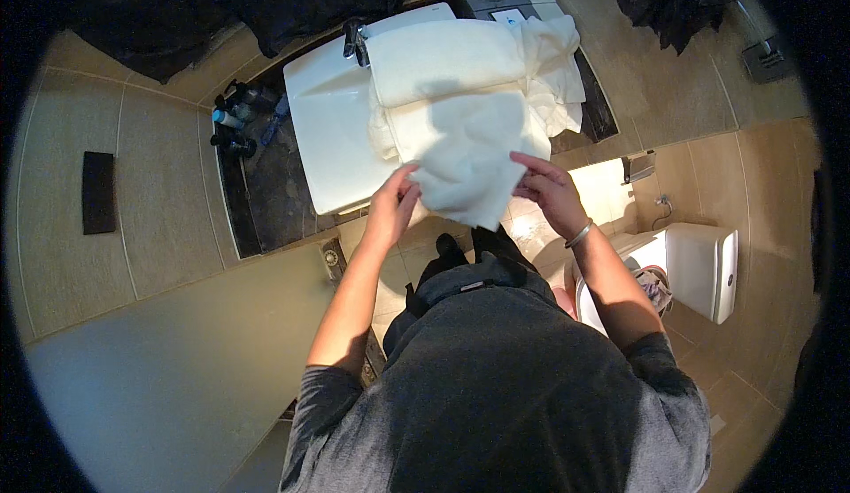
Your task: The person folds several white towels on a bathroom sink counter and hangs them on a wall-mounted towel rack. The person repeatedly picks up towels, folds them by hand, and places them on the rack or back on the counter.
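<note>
A white cloth (pixel 465 154), apparently a towel, hangs over the front of the washbasin, its near edge drooping to a point. My left hand (pixel 395 204) is at its left edge, fingers curled; whether they pinch the fabric is unclear. My right hand (pixel 548 191), with a bangle at the wrist, is beside the right edge, index finger stretched towards it; its grip is also unclear. Behind lies a folded white towel (pixel 445 58) across the right part of the washbasin (pixel 339 134). More crumpled white cloth (pixel 554 74) rests at the right end of the counter.
A dark faucet (pixel 355 42) stands at the basin's back. Several bottles (pixel 229 119) are on the dark stone counter (pixel 272 204) at left. A toilet (pixel 697 270) is to the right, a frosted panel (pixel 179 360) to the lower left. Dark cloth (pixel 674 1) hangs at upper right.
</note>
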Motion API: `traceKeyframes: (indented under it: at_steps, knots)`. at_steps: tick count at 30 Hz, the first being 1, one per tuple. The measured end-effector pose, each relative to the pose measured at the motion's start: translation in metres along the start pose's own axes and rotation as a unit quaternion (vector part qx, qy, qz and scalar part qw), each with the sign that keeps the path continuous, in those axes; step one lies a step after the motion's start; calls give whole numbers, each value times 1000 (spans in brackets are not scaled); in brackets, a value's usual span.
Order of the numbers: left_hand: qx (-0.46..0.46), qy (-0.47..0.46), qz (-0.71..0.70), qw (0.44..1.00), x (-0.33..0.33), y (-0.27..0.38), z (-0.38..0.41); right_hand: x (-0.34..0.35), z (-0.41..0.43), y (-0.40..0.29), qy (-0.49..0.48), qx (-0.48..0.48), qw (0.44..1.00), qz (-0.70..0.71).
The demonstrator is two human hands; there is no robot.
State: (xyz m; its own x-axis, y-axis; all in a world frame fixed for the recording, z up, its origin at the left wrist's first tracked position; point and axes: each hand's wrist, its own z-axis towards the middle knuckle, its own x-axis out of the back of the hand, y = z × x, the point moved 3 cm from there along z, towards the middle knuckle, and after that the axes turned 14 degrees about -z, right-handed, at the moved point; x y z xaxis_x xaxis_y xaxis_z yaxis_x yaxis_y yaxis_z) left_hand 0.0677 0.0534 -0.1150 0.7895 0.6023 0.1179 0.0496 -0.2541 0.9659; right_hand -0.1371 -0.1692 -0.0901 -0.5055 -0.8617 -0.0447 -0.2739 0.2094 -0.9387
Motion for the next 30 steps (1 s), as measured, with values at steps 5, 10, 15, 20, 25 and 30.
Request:
traceKeyframes:
  at_steps: [5,10,15,20,25,30]
  knots:
    - [-202,-84,271,938,-2,-34,17,-16,20,-33,41,189,893,-405]
    - [-256,-88,258,927,-13,-26,-6,-17,12,-61,110,200,847,-480]
    - [-198,-71,113,971,-35,-5,-10,7,41,-55,244,208,869,-378]
    - [-267,-11,218,939,-45,-9,-1,40,72,-28,248,-27,936,-249]
    - [-283,15,264,922,-45,-14,15,48,82,-4,238,-54,944,-223]
    - [-312,-22,329,891,-44,-26,14,38,74,-20,206,-39,966,-155]
